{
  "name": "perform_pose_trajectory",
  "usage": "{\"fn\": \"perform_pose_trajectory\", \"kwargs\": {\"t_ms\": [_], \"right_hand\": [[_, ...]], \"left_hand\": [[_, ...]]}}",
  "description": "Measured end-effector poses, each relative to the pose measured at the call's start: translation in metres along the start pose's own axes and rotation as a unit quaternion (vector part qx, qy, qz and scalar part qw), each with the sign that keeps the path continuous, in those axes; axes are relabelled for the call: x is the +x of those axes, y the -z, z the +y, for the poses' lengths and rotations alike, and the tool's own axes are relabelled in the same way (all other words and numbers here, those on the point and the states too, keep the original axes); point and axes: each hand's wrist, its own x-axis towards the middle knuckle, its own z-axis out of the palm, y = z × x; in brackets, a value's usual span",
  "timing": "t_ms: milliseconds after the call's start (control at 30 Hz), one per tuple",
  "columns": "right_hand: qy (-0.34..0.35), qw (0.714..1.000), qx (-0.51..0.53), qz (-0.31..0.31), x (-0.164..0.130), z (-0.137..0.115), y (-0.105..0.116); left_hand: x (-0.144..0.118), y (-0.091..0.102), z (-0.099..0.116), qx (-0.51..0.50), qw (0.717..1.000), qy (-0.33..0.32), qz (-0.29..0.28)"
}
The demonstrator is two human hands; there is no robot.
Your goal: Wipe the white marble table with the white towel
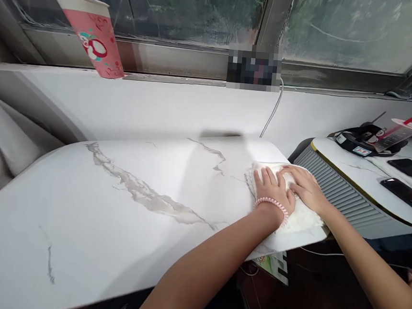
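Both hands flat, fingers spread: left hand (273,189), right hand (306,187) press white cloth (294,215) | cloth at table's (115,204) 3 o'clock edge | looks like wiping; big left part, toward 9 o'clock, left.

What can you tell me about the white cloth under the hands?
The white cloth looks soft and fluffy, like a small towel. It lies flat and a bit crumpled at the right end of the white marble-look table, reaching to its rounded edge. Both hands press on it side by side: the left hand, with a pink coil band at its wrist, and the right hand. The hands hide its middle.
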Motion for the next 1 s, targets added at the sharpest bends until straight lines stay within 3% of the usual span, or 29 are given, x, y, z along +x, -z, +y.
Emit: {"fn": "perform_pose_trajectory", "kwargs": {"t_ms": [400, 600, 800, 1000], "right_hand": [[0.049, 0.997, 0.046, 0.036, 0.133, 0.014, -0.041], [0.037, 0.997, 0.031, 0.059, 0.182, 0.015, -0.060], [0.027, 0.999, -0.009, 0.044, 0.193, 0.011, -0.066], [0.044, 0.998, 0.012, 0.047, 0.172, -0.009, -0.064]], "left_hand": [[0.107, 0.011, -0.075, 0.000, 0.999, 0.034, 0.001], [0.142, 0.016, -0.107, 0.010, 0.999, 0.039, 0.017], [0.147, 0.015, -0.115, 0.021, 0.998, 0.055, 0.031], [0.121, 0.021, -0.108, 0.037, 0.995, 0.088, 0.004]]}}
